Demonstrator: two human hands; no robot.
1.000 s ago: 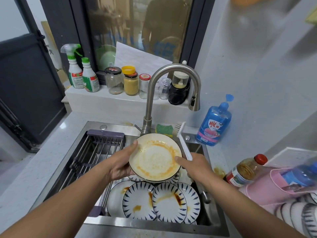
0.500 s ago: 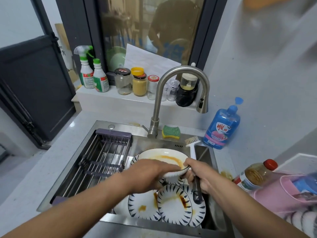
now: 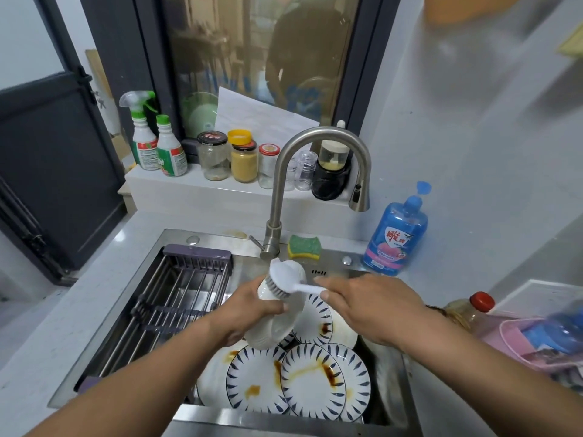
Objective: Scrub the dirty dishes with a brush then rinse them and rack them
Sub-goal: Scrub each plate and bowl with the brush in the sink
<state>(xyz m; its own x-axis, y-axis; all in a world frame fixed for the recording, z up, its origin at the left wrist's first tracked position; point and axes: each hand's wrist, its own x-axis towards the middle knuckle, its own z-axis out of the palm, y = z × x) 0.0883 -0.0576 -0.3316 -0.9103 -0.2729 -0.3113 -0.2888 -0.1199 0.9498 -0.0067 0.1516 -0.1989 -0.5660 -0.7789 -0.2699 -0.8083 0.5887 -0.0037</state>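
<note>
My left hand (image 3: pixel 252 313) grips a white plate (image 3: pixel 274 326), turned so its ribbed underside faces me, above the sink (image 3: pixel 391 402). My right hand (image 3: pixel 372 307) holds the white handle of a scrub brush (image 3: pixel 284 283), whose grey bristles press on the plate's back near its upper rim. Below lie several dirty blue-patterned plates (image 3: pixel 312 383) with brown sauce stains, stacked and overlapping in the basin.
A grey roll-up drying rack (image 3: pixel 170 298) spans the sink's left half. The steel faucet (image 3: pixel 303 171) arches above the plates. A green-yellow sponge (image 3: pixel 304 247) and blue soap bottle (image 3: pixel 396 238) sit behind. Jars and spray bottles line the sill; an oil bottle (image 3: pixel 470 310) stands right.
The plate has been flipped from stained face up to underside up. My right hand took the brush and brought its bristles onto the plate's back.
</note>
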